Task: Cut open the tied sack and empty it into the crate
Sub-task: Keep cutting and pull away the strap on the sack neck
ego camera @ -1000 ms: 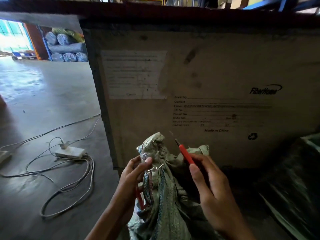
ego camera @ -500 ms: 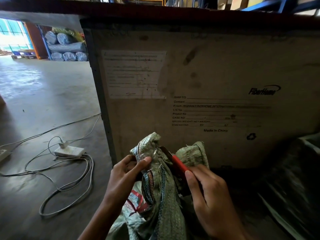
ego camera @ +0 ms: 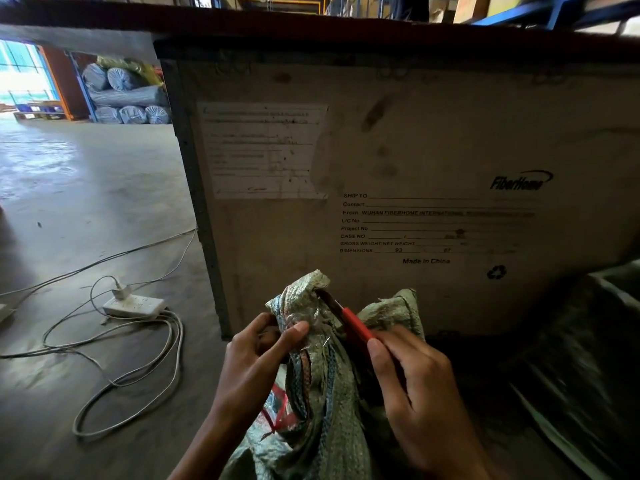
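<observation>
left hand (ego camera: 258, 355) pinching gathered neck of sack (ego camera: 311, 382) | right hand (ego camera: 412, 386) grasping red cutter (ego camera: 349, 323), blade at tie between hands | crate (ego camera: 415, 150) just beyond hands

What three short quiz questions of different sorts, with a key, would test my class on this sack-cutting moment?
1. True or false: the left hand pinches the bunched neck of the green woven plastic sack.
2. Which hand holds the red-handled cutter? A left, B right, C neither.
3. Fill in: the white power strip lies on the ____.

Key: 1 true. 2 B, the right hand, blade at the sack's neck. 3 the grey concrete floor.
</observation>
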`<action>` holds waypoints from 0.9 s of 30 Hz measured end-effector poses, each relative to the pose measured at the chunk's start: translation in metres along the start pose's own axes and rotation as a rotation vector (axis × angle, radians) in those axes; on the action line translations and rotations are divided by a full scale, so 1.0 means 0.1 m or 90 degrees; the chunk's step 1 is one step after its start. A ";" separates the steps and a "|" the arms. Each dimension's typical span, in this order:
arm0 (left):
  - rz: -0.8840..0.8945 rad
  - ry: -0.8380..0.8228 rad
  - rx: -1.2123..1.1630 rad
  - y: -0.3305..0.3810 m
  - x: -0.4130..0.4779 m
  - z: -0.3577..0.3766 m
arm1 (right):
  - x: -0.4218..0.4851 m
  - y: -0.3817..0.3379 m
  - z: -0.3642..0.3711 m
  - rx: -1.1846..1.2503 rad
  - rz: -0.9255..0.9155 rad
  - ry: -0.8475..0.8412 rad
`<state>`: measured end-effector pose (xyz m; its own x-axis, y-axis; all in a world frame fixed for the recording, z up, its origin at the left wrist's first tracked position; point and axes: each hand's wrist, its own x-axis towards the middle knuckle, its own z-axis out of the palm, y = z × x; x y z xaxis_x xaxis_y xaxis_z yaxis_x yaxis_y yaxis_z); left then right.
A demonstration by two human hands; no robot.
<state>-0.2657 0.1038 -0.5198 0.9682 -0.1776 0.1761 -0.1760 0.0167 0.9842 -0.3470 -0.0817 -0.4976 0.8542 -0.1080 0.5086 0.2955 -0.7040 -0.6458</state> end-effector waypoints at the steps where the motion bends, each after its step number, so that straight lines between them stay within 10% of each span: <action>1: 0.001 0.003 -0.001 0.00 0.00 0.00 | 0.00 0.00 0.00 -0.001 -0.001 0.000; 14: -0.004 0.109 -0.047 -0.06 0.07 -0.09 | -0.07 -0.08 -0.01 -0.102 0.068 -0.159; 27: -0.077 -0.025 -0.068 -0.06 -0.05 0.18 | -0.04 -0.21 -0.24 0.071 0.088 0.120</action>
<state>-0.2723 0.0867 -0.5268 0.9730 -0.2236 0.0577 -0.0367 0.0969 0.9946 -0.3668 -0.0832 -0.4725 0.7980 -0.3344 0.5013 0.2356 -0.5926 -0.7703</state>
